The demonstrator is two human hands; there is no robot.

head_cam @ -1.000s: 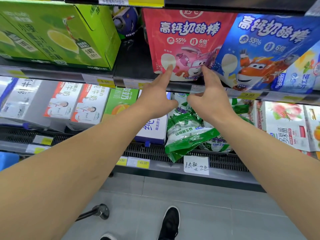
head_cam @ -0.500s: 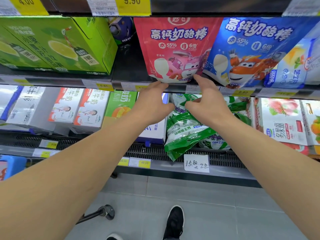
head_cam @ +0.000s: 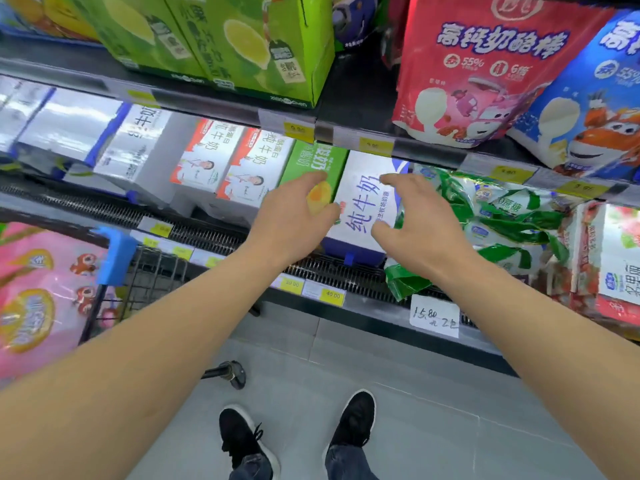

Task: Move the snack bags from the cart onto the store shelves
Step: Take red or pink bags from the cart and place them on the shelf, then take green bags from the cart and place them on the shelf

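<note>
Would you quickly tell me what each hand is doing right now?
Left hand: open, fingers relaxed, holding nothing.
Right hand: open, fingers spread, holding nothing.

Pink snack bag (head_cam: 38, 289) cut off at left edge, blurred.

red snack bag (head_cam: 485, 67) "高钙奶酪棒", "55%", white milk carton (head_cam: 363, 206) "纯牛奶", handwritten shelf tag (head_cam: 434, 315) "15.80", yellow price tag (head_cam: 332, 295) "40.00"
</note>
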